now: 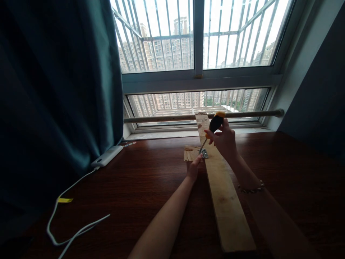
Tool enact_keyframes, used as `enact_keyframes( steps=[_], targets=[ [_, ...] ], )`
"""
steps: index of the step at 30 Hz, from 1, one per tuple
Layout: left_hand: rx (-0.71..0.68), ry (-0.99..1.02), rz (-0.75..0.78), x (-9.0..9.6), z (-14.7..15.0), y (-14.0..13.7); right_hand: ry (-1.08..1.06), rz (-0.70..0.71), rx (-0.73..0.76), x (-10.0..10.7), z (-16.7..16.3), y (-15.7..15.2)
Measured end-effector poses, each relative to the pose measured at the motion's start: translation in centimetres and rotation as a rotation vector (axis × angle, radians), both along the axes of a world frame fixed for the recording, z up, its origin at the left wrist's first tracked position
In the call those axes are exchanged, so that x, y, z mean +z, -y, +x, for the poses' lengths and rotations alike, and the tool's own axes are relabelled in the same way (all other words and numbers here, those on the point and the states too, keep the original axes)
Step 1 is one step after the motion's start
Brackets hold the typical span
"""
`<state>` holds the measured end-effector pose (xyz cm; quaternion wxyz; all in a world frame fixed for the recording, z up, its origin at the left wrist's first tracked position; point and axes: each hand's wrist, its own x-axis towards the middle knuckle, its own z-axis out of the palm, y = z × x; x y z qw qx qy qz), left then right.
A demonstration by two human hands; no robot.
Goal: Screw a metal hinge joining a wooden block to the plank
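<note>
A screwdriver [216,123] with a black and yellow handle is gripped in my right hand [225,138]. It slants down to the left, and its tip meets a small metal hinge [205,153]. The hinge lies across the joint between a long wooden board [223,194] and a short wooden block [191,153] on its left. At the near side of the block, my left hand [193,168] is closed with its fingertips at the hinge's left edge. Whether a screw sits under the screwdriver tip is too small to tell.
The dark brown wooden tabletop [134,187] runs up to the window. A white power strip [107,156] with a white cable [55,212] lies at left beside a blue curtain [81,72]. A yellow tag [65,200] is near the cable. A horizontal rail [161,118] crosses behind the board.
</note>
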<state>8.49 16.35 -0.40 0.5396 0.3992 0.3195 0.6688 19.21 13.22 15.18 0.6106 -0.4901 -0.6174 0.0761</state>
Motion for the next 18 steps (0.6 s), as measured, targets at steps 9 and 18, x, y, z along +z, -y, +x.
enact_keyframes(
  steps=[9, 18],
  targets=[
    [-0.071, 0.033, 0.013, 0.1, 0.1, 0.1, -0.146, -0.163, 0.300, 1.2, 0.7, 0.9],
    [-0.094, 0.019, -0.026, 0.0, 0.0, 0.1, 0.090, 0.044, -0.286, -0.2, -0.3, 0.1]
  ],
)
